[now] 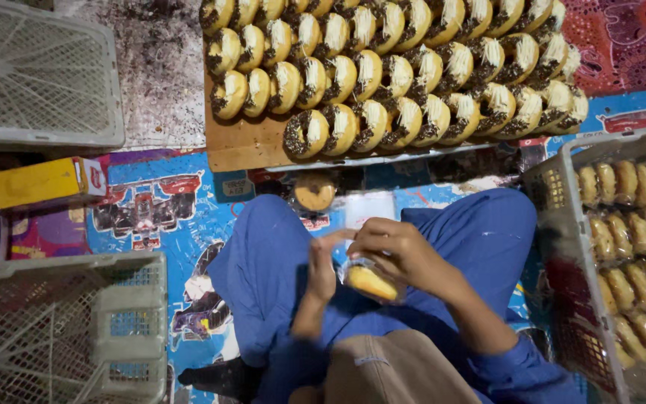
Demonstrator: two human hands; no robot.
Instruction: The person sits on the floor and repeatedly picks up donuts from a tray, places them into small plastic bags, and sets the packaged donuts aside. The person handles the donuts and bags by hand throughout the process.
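I sit cross-legged in blue trousers on a patterned mat. My right hand [401,254] and my left hand [323,269] together hold a golden doughnut [371,283] inside a clear plastic bag over my lap. The left fingers pinch the bag's edge while the right hand curls over its top. Ahead of my knees a wooden board [244,142] carries rows of several doughnuts [394,71] topped with chocolate sprinkles and a white strip. One plain doughnut [314,192] lies alone on the mat just below the board.
A white crate [555,187] at my right holds rows of bagged doughnuts [626,224]. An empty mesh crate [69,329] stands at lower left, another white crate [39,75] at upper left. A yellow box [35,182] lies at the left.
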